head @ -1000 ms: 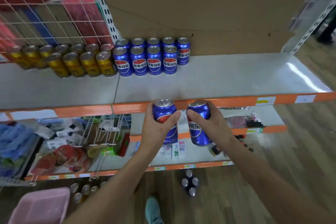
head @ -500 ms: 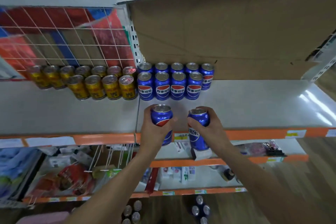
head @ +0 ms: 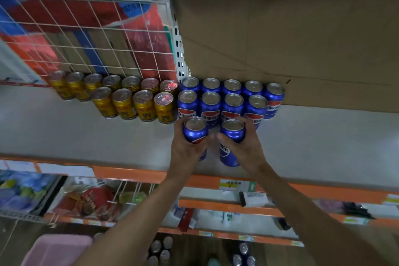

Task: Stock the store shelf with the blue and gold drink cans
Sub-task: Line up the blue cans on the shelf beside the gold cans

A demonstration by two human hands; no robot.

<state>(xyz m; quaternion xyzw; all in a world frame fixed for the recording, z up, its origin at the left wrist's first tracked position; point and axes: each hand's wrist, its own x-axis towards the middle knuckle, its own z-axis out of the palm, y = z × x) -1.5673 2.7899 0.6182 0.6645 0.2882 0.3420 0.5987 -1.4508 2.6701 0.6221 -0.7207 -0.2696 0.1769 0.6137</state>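
left hand: my left hand wraps fingers and thumb round a blue aluminium drink can, taken at mid-body from the left.
right hand: my right hand curls round a second blue aluminium can, taken from the right.
why this hold: side grips leave both bases free, so I'd guess the pair goes down flat together as a new front row.
where: both are over the grey shelf board, just in front of the stocked blue cans. I can't tell if the bases touch it.
axis: both upright, long axis vertical, lids up, logos facing me.
neighbours: gold ribbed cans sit in rows just left of the blue block, with a brown cardboard box behind.
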